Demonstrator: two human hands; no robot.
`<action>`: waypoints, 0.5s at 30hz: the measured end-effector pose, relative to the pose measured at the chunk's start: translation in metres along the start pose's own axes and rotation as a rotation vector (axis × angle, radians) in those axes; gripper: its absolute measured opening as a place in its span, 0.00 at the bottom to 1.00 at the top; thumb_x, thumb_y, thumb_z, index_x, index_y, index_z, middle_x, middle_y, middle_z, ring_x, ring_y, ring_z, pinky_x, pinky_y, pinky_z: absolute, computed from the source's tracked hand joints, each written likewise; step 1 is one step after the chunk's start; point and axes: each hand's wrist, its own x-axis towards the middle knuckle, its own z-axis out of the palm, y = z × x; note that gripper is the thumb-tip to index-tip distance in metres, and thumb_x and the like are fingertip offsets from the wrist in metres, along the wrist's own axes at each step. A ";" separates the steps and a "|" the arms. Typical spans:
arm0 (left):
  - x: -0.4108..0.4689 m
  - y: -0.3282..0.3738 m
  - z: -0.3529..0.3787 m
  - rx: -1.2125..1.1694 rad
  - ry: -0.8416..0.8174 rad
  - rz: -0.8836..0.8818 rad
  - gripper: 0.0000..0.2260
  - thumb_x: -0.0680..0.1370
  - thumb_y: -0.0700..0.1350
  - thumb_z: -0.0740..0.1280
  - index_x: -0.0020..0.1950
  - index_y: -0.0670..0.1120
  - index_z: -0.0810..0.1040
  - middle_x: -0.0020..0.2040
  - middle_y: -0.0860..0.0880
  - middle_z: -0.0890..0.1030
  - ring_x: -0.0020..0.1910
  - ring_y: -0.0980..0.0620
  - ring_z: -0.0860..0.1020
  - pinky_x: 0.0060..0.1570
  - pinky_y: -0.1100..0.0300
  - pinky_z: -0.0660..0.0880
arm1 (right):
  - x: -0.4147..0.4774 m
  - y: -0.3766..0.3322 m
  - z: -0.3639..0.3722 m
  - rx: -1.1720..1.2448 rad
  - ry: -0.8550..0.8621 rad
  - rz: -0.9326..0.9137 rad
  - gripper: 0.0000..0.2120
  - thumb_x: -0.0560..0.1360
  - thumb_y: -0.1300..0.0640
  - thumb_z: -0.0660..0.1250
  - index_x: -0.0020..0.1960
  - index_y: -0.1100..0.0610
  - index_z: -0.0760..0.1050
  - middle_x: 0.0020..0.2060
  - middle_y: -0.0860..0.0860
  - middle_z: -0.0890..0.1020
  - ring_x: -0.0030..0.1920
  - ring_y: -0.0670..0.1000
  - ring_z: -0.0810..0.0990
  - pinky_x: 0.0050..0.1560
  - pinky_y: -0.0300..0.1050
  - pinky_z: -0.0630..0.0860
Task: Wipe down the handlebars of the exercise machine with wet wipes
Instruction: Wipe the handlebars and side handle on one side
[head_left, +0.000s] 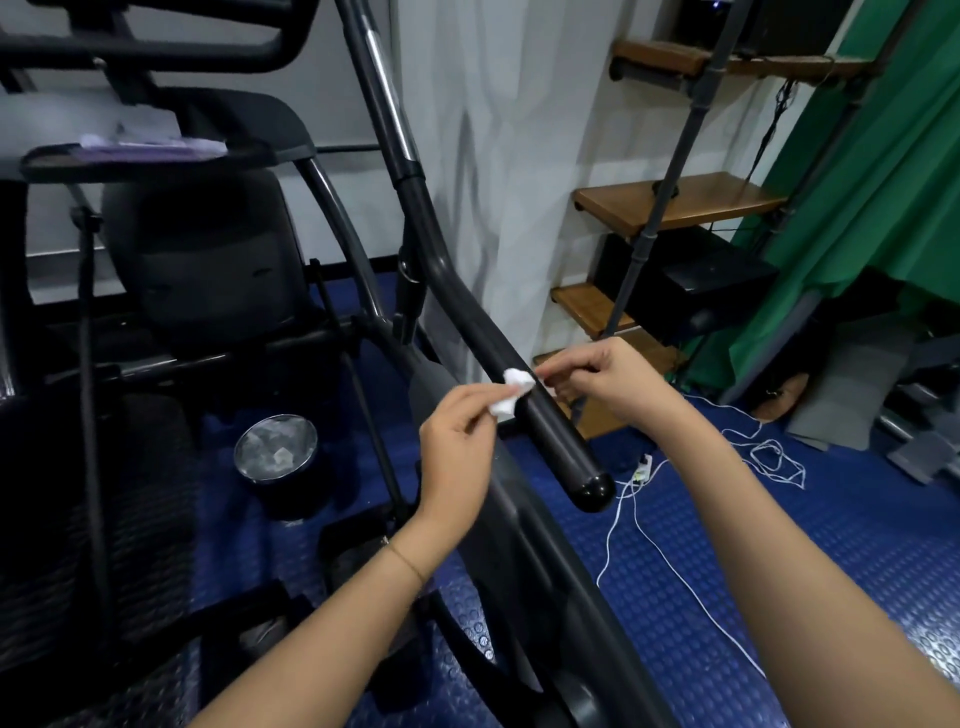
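- Your left hand (457, 447) pinches a crumpled white wet wipe (514, 392) between thumb and fingertips, pressing it to the near side of the dark handlebar (563, 447) of the exercise machine (208, 270).
- Your right hand (608, 384) reaches in from the far side of the bar with its fingers curled. The fingertips sit just beside the wipe's edge, but you cannot tell whether they grip the wipe, the bar or nothing.
- The wipe sits on the lower grip section, above the rounded end cap. The long upper stretch of the bar rises away beyond it.
- Judged from this position, the wiping is under way but unfinished. No wet sheen shows which parts are done, and the length on either side of the wipe may still need a pass. The machine's other handlebar cannot be made out.
- A metal bin (275, 457) holding crumpled scraps stands on the blue studded floor (857, 545) nearby.
- A pale packet (150, 144), too blurred to identify, lies on the machine's tray (270, 156).
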 end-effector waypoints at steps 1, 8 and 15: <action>0.005 -0.002 0.001 -0.130 0.081 -0.185 0.16 0.76 0.30 0.63 0.47 0.49 0.82 0.46 0.54 0.81 0.48 0.61 0.79 0.49 0.70 0.75 | 0.006 -0.006 0.000 -0.049 0.020 -0.040 0.17 0.75 0.72 0.59 0.57 0.59 0.79 0.45 0.54 0.82 0.37 0.36 0.80 0.46 0.36 0.77; 0.006 -0.001 0.028 -0.711 0.122 -0.854 0.10 0.79 0.36 0.63 0.38 0.42 0.74 0.36 0.46 0.77 0.29 0.57 0.77 0.28 0.68 0.75 | 0.060 -0.055 0.022 -0.673 -0.126 -0.211 0.16 0.74 0.57 0.69 0.61 0.58 0.77 0.58 0.54 0.78 0.56 0.52 0.78 0.53 0.37 0.68; 0.010 0.006 0.020 -0.937 0.164 -1.071 0.07 0.79 0.36 0.63 0.41 0.42 0.75 0.38 0.48 0.78 0.29 0.58 0.78 0.27 0.70 0.76 | 0.068 -0.055 0.027 -0.694 -0.092 -0.167 0.19 0.70 0.59 0.73 0.60 0.59 0.77 0.55 0.54 0.78 0.47 0.49 0.76 0.56 0.45 0.73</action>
